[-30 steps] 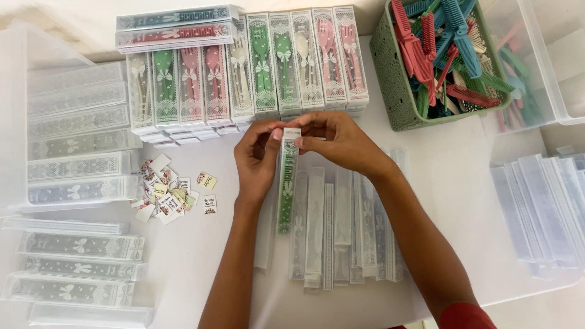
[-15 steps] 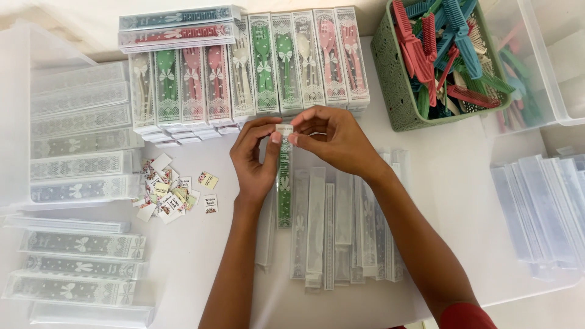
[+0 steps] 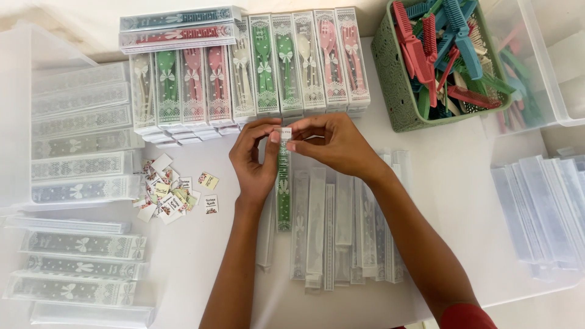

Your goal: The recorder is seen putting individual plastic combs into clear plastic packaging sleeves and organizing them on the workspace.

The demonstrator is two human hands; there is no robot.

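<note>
Both hands, left (image 3: 255, 159) and right (image 3: 332, 145), pinching top end of green comb box (image 3: 283, 183), held upright just below packed row (image 3: 301, 64). Empty sleeves (image 3: 341, 225) close underneath and right of box; stickers (image 3: 173, 192) left; bare worktop (image 3: 451, 176) further right.

Both hands meet at the top end of a long clear box (image 3: 283, 189) holding a green comb. The left hand (image 3: 255, 163) pinches its left edge; the right hand (image 3: 332, 143) presses a small white sticker (image 3: 285, 133) onto its tip. Empty clear boxes (image 3: 341, 225) lie beneath the grip, small printed labels (image 3: 173, 192) to its left, and packed comb boxes (image 3: 268, 67) beyond it.
</note>
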